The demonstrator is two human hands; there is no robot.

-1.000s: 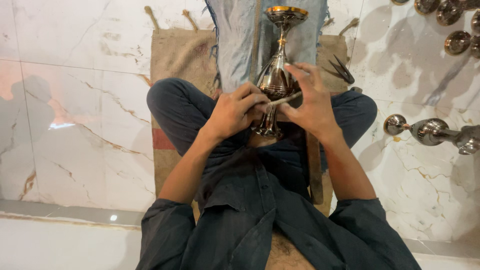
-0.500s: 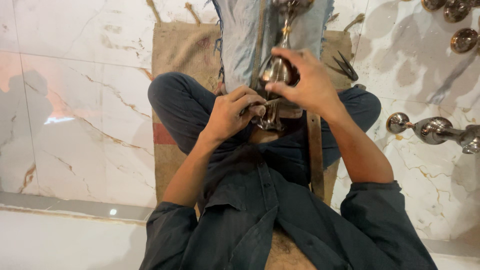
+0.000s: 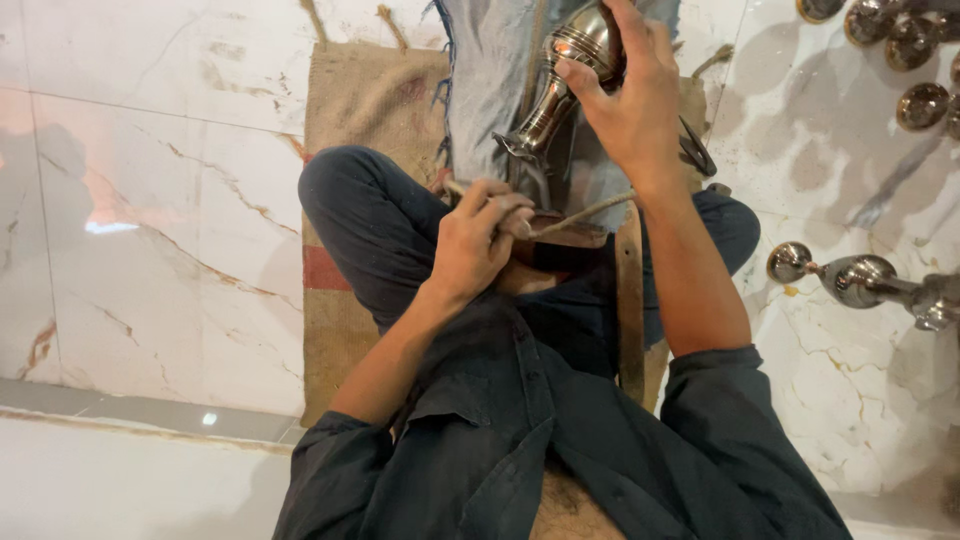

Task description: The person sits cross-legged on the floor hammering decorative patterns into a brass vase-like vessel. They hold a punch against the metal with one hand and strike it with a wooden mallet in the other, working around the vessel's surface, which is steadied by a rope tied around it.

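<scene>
Head view: the right hand (image 3: 640, 110) wraps its fingers closed around the bulbous body of a tilted brass lamp stand (image 3: 565, 85) above the lap, while the left hand (image 3: 480, 240) pinches a thin rod-like tool (image 3: 585, 213) just below it, over the burlap mat (image 3: 365, 110).

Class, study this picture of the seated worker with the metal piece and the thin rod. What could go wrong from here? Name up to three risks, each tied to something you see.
1. The right hand alone holds the polished metal stand tilted in the air; it might slip and dent on the marble floor.
2. The thin rod in the left hand points toward the right wrist and might jab it.
3. Finished pieces lie loose on the floor beside the knee; a shifted leg might knock them.
</scene>
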